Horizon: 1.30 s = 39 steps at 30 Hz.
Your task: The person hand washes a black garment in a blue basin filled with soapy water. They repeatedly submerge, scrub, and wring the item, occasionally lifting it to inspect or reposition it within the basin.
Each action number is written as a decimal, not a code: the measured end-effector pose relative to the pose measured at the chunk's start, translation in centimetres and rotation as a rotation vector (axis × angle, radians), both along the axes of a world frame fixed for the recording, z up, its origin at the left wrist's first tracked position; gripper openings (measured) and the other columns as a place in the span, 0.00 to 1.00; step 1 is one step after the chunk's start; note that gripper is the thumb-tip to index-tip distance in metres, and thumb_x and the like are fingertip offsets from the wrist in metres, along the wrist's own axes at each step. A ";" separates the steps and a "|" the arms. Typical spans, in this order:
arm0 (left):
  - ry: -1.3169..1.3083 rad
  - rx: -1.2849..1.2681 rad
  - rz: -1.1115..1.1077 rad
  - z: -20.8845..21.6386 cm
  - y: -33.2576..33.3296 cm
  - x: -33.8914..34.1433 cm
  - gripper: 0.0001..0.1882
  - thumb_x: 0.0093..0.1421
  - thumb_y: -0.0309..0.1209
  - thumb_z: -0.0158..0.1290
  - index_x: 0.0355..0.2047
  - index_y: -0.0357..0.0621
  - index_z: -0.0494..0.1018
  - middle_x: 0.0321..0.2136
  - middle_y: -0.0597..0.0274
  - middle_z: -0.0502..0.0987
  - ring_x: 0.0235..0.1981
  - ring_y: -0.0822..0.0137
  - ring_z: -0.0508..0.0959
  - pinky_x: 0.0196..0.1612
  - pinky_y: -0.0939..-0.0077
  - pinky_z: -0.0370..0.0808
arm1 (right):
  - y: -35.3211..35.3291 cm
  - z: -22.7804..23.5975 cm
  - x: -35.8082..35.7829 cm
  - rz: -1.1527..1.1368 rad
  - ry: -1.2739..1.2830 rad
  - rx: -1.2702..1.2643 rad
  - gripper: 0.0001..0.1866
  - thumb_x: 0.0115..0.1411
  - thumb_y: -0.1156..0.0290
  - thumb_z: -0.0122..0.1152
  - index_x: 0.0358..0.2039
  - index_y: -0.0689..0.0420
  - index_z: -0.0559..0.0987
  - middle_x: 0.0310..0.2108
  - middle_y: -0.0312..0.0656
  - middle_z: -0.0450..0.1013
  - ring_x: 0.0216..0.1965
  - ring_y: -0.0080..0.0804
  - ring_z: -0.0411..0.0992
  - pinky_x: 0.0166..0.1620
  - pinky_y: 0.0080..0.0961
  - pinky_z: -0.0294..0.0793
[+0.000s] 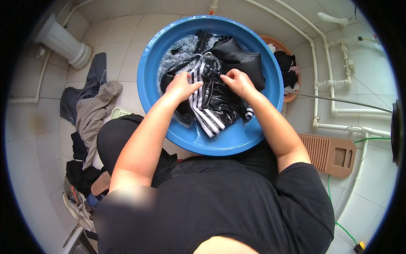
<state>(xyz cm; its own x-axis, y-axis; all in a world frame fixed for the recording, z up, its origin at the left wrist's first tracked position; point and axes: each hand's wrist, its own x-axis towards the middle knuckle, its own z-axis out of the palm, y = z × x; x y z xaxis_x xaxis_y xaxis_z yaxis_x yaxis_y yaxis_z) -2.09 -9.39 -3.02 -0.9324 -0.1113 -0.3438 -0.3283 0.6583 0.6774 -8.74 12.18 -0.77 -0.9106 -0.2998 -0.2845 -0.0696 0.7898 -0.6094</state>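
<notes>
A large blue basin [146, 84] stands in front of me, holding soapy water and wet black clothing. In its middle lies a shiny black garment with white stripes [203, 101], crumpled. My left hand [181, 87] rests over the garment's left side, its thumb apart from the fingers and no fabric visibly gripped. On the garment's right side, my right hand [240, 84] has its thumb and fingers bent in at the fabric, seemingly pinching a fold. A smooth black piece [243, 63] bulges up beyond the right hand; whether it belongs to the same garment I cannot tell.
An orange-brown tub [292, 95] with clothes stands behind the basin on the right. A brown washboard [327, 154] leans near white pipes [316, 84]. Grey trousers [96, 72], a taupe garment [99, 112] and shoes [76, 203] lie left. A white pedestal [67, 44] stands far left.
</notes>
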 end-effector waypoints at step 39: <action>0.170 1.105 0.929 0.6 0.9 -2.0 0.42 0.47 0.16 0.53 0.60 0.52 0.47 0.46 0.46 0.67 0.40 0.54 0.73 0.41 0.63 0.74 | -11.5 -6.4 -1.9 0.210 0.386 0.052 0.14 0.50 0.70 0.53 0.39 0.51 0.70 0.33 0.49 0.70 0.37 0.47 0.72 0.40 0.40 0.70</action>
